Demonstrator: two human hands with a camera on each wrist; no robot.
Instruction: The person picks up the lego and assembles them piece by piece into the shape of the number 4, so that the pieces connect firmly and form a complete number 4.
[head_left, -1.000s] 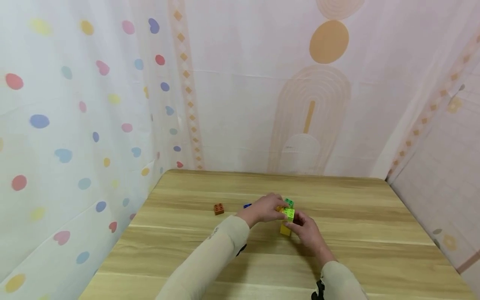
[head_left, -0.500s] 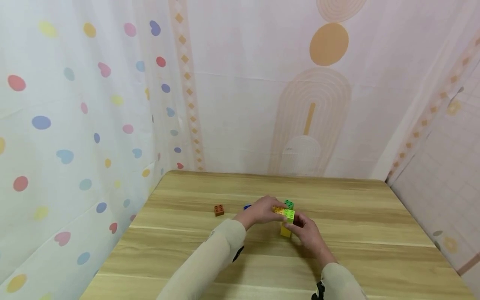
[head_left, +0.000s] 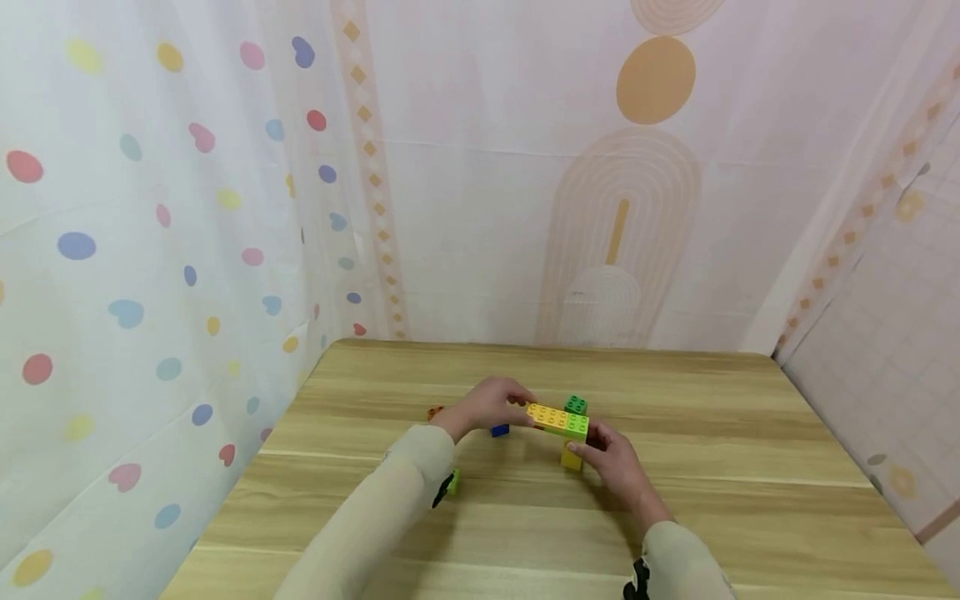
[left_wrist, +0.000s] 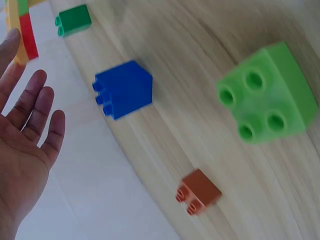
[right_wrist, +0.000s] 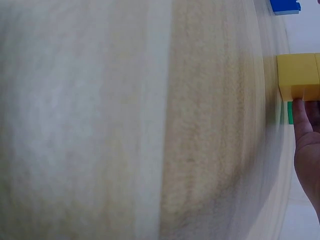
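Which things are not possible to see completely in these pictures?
Head view: loose lime brick and brown brick, partly hidden by the left forearm.
Head view: blue brick, partly behind the left hand.
Left wrist view: joined bricks, cut off at the top edge.
Right wrist view: right hand, cut off by the right edge.

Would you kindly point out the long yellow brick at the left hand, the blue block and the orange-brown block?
Long yellow brick (head_left: 547, 416): head view, on its studded top.
Blue block (left_wrist: 129, 91): left wrist view, on its smooth side.
Orange-brown block (left_wrist: 201, 188): left wrist view, on its smooth side.
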